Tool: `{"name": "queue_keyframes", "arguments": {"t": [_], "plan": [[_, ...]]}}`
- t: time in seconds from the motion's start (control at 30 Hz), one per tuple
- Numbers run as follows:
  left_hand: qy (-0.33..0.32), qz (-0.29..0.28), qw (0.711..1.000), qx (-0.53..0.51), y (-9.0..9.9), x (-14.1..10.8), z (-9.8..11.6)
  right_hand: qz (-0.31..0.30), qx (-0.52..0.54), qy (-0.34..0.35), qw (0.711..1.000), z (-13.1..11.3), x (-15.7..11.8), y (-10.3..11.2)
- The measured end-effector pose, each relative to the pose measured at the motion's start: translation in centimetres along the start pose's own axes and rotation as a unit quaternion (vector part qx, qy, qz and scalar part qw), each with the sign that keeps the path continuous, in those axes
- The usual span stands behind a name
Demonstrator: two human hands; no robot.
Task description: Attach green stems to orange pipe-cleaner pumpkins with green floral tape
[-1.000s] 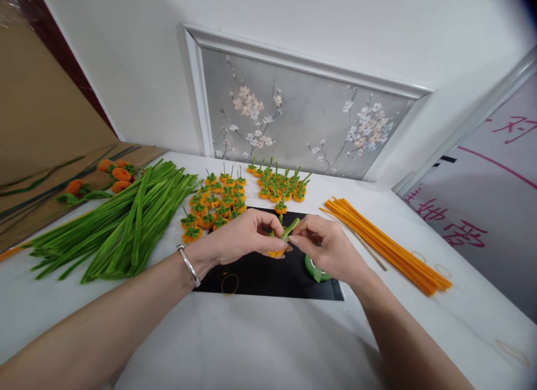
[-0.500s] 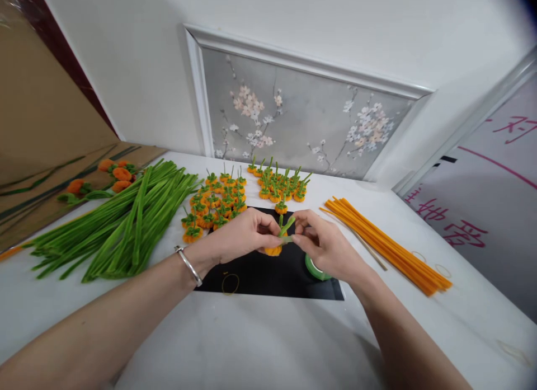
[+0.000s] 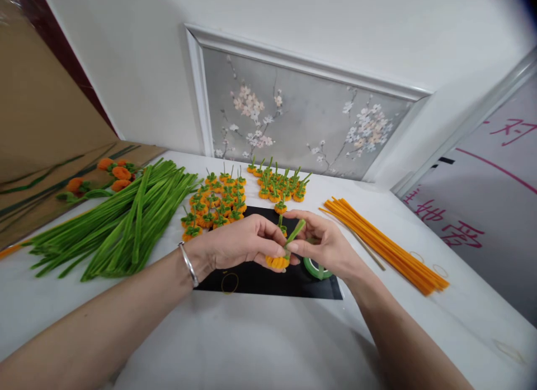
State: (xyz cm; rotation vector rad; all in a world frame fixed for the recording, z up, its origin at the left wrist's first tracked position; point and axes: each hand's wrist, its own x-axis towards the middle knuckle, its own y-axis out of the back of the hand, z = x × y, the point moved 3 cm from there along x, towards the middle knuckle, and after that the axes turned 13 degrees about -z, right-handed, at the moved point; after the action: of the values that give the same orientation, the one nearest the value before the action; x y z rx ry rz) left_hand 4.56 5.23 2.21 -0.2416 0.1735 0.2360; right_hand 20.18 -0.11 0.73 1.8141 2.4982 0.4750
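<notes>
My left hand (image 3: 247,242) is closed on a small orange pipe-cleaner pumpkin (image 3: 277,262), its ribbed body showing below the fingertips. A fuzzy green stem (image 3: 296,232) slants up and right out of its top. My right hand (image 3: 325,244) pinches at the base of that stem, thumb against the left thumb and fingers curled behind. Whether a strip of tape lies between the fingertips is hidden. Beneath the right hand sits a roll of green tape (image 3: 312,268) on a black mat (image 3: 268,283).
Finished orange pumpkins (image 3: 218,202) with green stems stand in rows behind the hands, with a second group (image 3: 281,183) by the wall. Green pipe cleaners (image 3: 126,228) are heaped left, orange pipe cleaners (image 3: 386,244) right. A rubber band (image 3: 229,283) lies on the mat.
Both hands have come closer together and slightly lower. The pale green strip stretched between them no longer shows. The pumpkin has turned, and its stem now leans more to the right.
</notes>
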Motion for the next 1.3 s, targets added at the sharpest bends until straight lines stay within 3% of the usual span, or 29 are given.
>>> {"name": "queue_keyframes", "arguments": {"t": [0.2,0.4,0.5,0.63,0.77,0.93,1.0,1.17,1.3], "plan": [[-0.003,-0.013,1.000,-0.028,-0.1,0.1,-0.1,-0.020,0.050,0.062,0.997,-0.4,-0.1,-0.4],[-0.016,-0.039,0.997,-0.064,0.0,-0.3,0.3,0.065,-0.158,0.127,0.977,-0.7,-0.1,-0.3],[-0.053,0.011,0.998,0.020,-0.1,-0.2,0.7,0.108,-0.210,0.130,0.963,-0.8,-0.1,-0.6],[-0.135,0.154,0.942,0.266,-0.5,0.2,1.1,0.142,-0.271,0.103,0.947,-0.7,0.0,-1.1],[-0.120,0.175,0.904,0.371,-0.3,0.5,0.6,0.134,-0.311,0.059,0.939,-0.4,0.2,-1.2],[-0.097,0.217,0.845,0.479,0.7,0.4,0.7,0.136,-0.324,0.057,0.935,-0.1,0.2,-1.1],[-0.087,0.204,0.854,0.471,0.7,0.4,0.8,0.140,-0.330,0.058,0.932,0.0,0.2,-1.2],[-0.022,0.118,0.952,0.280,0.2,0.4,0.7,0.162,-0.369,0.062,0.913,-0.1,0.1,-1.6],[-0.034,0.108,0.949,0.295,0.2,0.2,0.9,0.183,-0.366,0.064,0.910,-0.3,0.0,-1.7]]}}
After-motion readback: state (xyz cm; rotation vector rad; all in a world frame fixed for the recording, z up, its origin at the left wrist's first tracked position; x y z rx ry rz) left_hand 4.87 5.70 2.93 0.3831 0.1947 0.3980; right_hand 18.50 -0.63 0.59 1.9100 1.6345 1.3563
